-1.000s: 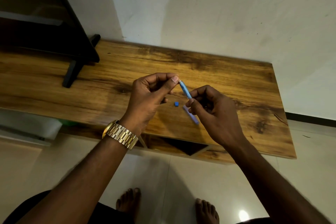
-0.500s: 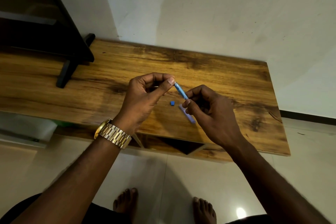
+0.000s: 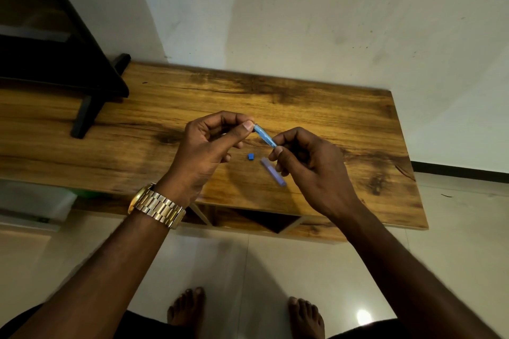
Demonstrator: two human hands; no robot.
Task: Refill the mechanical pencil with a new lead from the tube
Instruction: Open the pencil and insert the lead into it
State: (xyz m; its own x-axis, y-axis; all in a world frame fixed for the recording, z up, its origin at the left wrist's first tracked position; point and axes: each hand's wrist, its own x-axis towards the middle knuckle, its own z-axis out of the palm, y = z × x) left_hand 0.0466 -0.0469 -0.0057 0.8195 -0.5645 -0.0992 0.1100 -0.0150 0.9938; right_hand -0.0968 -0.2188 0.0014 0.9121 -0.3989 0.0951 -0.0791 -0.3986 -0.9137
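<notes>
No legible text, label, brand, number or sign appears on any object or surface in the head view.

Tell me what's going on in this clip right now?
A person holds a slim blue tube between both hands above a wooden table: the left hand pinches its upper end, the right hand its lower end. A small blue cap and a pale purple stick-like piece lie on the table just below. No lead is visible at this size.
</notes>
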